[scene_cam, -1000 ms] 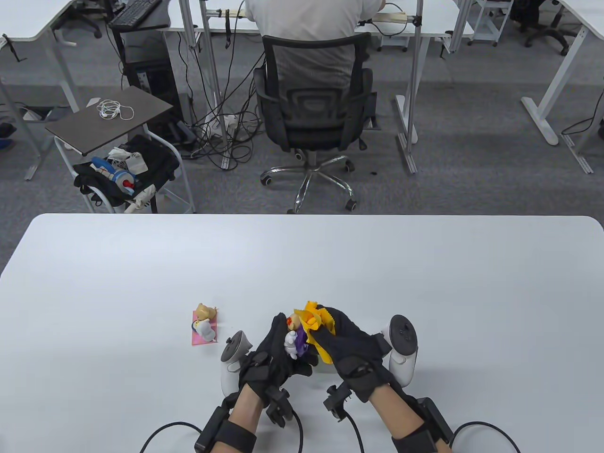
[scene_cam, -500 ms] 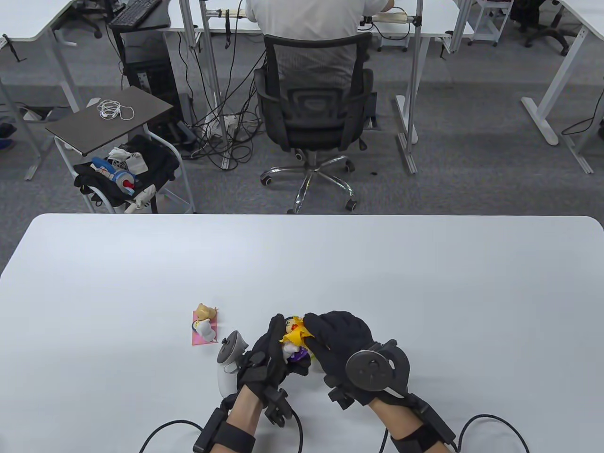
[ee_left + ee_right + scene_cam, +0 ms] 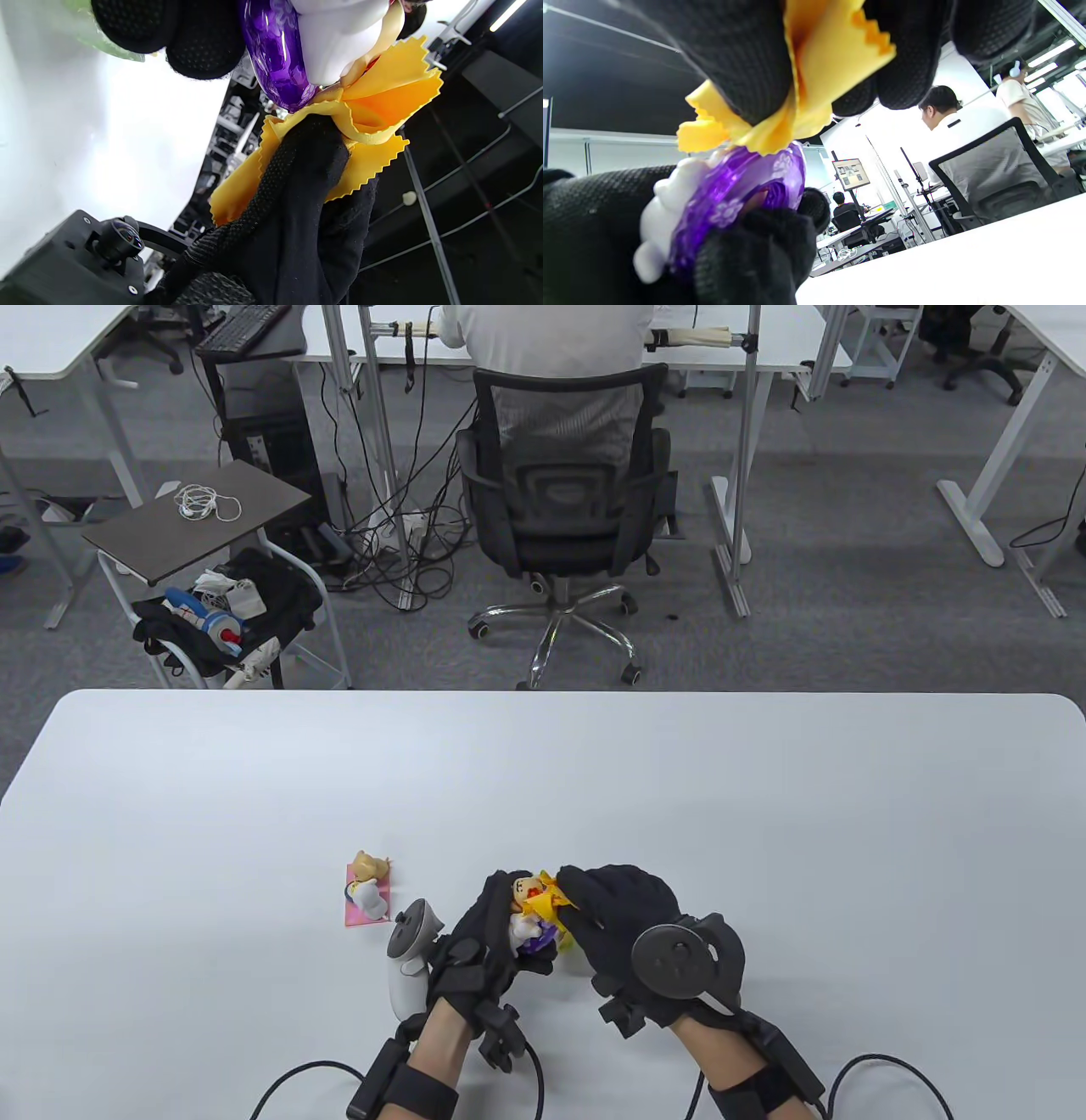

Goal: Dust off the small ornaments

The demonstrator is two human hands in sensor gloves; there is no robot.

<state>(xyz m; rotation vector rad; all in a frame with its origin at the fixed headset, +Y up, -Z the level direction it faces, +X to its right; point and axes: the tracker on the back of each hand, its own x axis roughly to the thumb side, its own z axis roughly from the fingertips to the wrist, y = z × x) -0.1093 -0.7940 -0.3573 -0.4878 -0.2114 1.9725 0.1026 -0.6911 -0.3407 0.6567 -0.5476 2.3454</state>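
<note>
2 ornaments (image 3: 528, 909) (image 3: 367, 889), 1 cloth (image 3: 544, 903), 2 hands (image 3: 488, 950) (image 3: 624, 929).

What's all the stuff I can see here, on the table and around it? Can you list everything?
Figurine with purple ring: one, white and purple, held above the table's near edge.
Cloth: one, yellow, pressed against the held figurine.
Ornament on pink base: one, tan and white, on the table left of the hands.
Table: one, white.
Office chair: one, black, beyond the table, a person seated in it.
Side cart: one, dark top, far left, white earphones on it.
Left hand: black glove, holds the figurine.
Right hand: black glove, holds the cloth.
</note>
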